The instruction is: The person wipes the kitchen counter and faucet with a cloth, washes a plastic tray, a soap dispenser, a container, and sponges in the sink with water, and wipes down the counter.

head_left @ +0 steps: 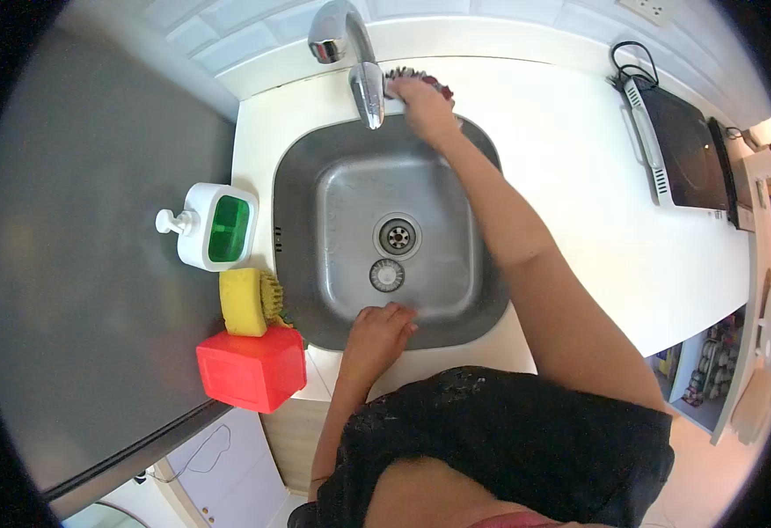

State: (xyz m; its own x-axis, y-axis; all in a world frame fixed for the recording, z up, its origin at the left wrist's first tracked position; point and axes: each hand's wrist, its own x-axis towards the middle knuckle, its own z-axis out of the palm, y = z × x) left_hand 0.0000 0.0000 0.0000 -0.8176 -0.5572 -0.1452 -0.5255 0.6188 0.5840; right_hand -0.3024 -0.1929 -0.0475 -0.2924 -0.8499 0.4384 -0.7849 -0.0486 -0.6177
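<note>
My right hand (427, 107) reaches to the far rim of the sink, just right of the chrome faucet (368, 88). Its fingers are closed on a bunched grey and dark red patterned cloth (438, 85), partly hidden by the hand. At the near rim, my left hand (379, 341) rests with its fingers loosely apart over the edge, holding nothing. Between the hands lies the steel sink basin (341, 238). A round drain (398, 236) sits in its floor, and a loose strainer (387, 275) lies just nearer to me.
Left of the sink stand a white soap dispenser (193, 238) with green liquid, a yellow sponge (243, 302), a yellow bristled brush (272, 297) and a red box (253, 370). A black-topped appliance (689, 150) with its cord is on the right counter. An open drawer (711, 378) lies lower right.
</note>
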